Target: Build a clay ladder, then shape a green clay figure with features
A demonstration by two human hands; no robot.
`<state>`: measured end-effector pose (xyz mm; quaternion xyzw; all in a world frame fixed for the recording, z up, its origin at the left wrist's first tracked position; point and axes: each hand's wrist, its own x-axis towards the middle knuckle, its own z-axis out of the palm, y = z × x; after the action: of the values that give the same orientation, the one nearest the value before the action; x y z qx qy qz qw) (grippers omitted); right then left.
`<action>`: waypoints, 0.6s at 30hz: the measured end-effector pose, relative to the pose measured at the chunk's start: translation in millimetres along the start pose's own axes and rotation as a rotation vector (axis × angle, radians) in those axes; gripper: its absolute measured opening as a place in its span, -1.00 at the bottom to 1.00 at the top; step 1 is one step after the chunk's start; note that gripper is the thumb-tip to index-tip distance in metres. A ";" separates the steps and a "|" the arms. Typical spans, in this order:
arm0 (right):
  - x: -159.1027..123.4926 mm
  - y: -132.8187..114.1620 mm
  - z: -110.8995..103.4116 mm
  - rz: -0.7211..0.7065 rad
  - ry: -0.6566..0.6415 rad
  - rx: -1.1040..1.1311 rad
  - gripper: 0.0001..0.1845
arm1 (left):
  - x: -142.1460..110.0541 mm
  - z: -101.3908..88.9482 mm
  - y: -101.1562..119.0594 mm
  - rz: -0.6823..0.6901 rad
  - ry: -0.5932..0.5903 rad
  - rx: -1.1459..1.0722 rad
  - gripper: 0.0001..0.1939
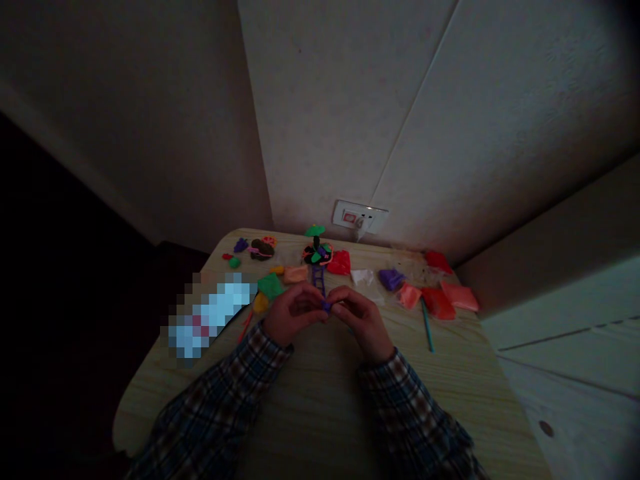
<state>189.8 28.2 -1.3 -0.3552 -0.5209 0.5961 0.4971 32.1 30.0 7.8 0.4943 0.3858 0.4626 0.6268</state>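
Between the fingertips of my left hand (296,311) and my right hand (364,323) is a small lump of purple modelling clay (327,305). Both hands pinch it above the wooden table, with thumbs and forefingers meeting. Just beyond my fingers lies a purple clay ladder (319,280). It leads up to a clay model (318,252) in black, green and pink, topped by a green leaf-like piece (315,231). A green packet of clay (271,286) and a yellow lump (261,303) sit close to my left hand.
Red (340,262), purple (391,279) and pink packets (459,296) lie across the table's back and right, near a teal stick (427,325). A blurred bright screen (213,317) is at left. Behind stands a wall with a socket (360,216).
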 end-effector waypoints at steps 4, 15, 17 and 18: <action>0.3 0.0 -1.1 0.018 0.006 -0.005 -0.74 | -0.5 0.7 0.1 -0.015 -0.019 0.036 -0.67; 0.2 -2.8 -1.8 -0.041 0.010 -0.061 -0.67 | 0.0 0.4 -0.5 -0.013 -0.073 0.034 -0.67; 0.4 -2.2 -2.5 -0.040 0.022 -0.067 -0.67 | 0.7 0.1 0.4 0.007 -0.085 0.033 -0.68; 0.4 -1.8 -3.0 -0.044 0.035 -0.080 -0.67 | 1.1 0.0 0.9 0.019 -0.084 0.040 -0.68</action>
<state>192.9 29.3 -0.2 -0.3734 -0.5432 0.5576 0.5046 32.2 31.1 8.6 0.5292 0.3636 0.4394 0.6282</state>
